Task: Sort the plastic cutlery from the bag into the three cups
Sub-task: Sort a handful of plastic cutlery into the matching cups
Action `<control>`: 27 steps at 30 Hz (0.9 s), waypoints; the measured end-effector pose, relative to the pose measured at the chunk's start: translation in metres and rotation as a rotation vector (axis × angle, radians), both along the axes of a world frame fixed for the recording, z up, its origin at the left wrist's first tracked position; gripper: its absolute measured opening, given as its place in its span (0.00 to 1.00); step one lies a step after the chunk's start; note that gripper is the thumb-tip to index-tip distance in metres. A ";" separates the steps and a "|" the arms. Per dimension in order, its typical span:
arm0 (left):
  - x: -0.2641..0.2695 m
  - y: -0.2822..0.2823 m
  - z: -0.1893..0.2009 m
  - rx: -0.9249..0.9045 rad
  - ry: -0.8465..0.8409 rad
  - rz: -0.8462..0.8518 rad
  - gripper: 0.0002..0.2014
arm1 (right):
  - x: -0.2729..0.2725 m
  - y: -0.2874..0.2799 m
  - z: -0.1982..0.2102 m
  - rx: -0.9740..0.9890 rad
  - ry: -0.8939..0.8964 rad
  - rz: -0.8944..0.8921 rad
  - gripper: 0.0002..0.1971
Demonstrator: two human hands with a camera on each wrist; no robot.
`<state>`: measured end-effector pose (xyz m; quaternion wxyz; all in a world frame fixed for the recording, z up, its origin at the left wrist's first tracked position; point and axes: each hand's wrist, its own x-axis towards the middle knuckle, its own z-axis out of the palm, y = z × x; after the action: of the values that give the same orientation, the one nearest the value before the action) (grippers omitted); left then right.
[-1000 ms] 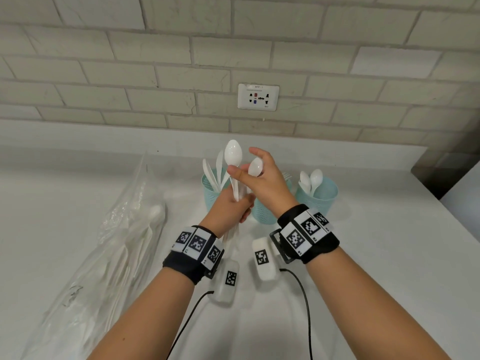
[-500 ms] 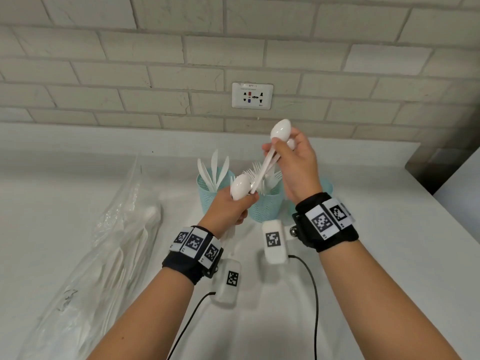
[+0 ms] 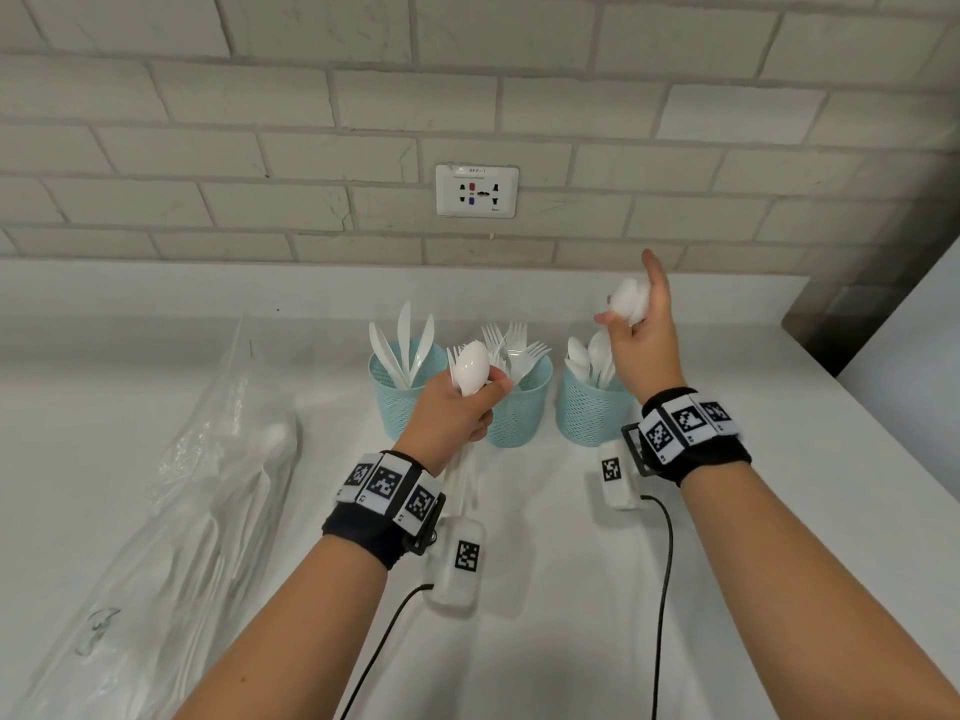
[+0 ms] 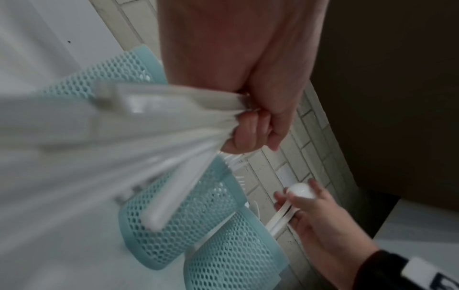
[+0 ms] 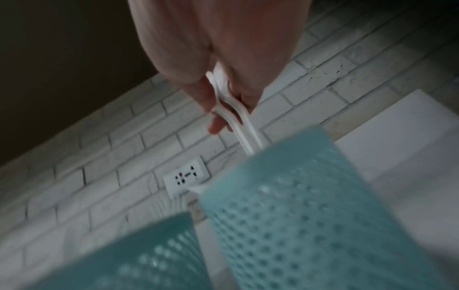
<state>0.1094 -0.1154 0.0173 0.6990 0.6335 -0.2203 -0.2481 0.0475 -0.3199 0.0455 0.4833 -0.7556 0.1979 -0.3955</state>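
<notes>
Three teal mesh cups stand in a row: the left cup (image 3: 397,402) holds knives, the middle cup (image 3: 519,407) forks, the right cup (image 3: 587,407) spoons. My left hand (image 3: 457,402) grips a bundle of white spoons (image 3: 471,367) in front of the middle cup, bowls up, handles (image 4: 159,149) hanging below the fist. My right hand (image 3: 641,330) holds two white spoons (image 3: 629,301) above the right cup, with their handles (image 5: 244,127) pointing down into it. The clear plastic bag (image 3: 208,501) with more white cutlery lies at the left.
The white counter (image 3: 779,459) ends at a brick wall with a power socket (image 3: 477,190). A dark gap and another white surface (image 3: 914,345) lie at the right edge. Cables (image 3: 662,589) run from both wrist cameras toward me.
My right hand has pulled two spoons out of the left hand's bundle and carried them right, over the spoon cup. The left hand has stayed near the middle cup.
</notes>
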 end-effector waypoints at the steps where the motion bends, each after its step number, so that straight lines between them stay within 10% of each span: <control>1: 0.000 -0.001 0.000 -0.010 -0.001 -0.001 0.05 | -0.001 -0.001 -0.008 -0.001 0.091 0.003 0.35; 5: 0.002 -0.002 -0.001 -0.017 -0.003 -0.001 0.06 | -0.005 -0.003 -0.027 -0.110 0.363 -0.029 0.26; 10: 0.000 -0.006 -0.001 -0.021 0.005 0.008 0.10 | -0.008 0.040 -0.005 -0.232 0.171 0.064 0.14; 14: -0.003 -0.009 0.002 0.024 -0.033 0.036 0.13 | -0.004 0.086 0.003 -0.087 0.328 0.361 0.15; 27: -0.004 -0.002 0.015 -0.046 -0.051 -0.047 0.07 | -0.008 0.087 0.026 0.377 0.181 0.501 0.05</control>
<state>0.1050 -0.1179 0.0324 0.7014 0.6180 -0.2585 -0.2433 0.0397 -0.2333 0.0713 0.6775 -0.7101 0.1176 -0.1516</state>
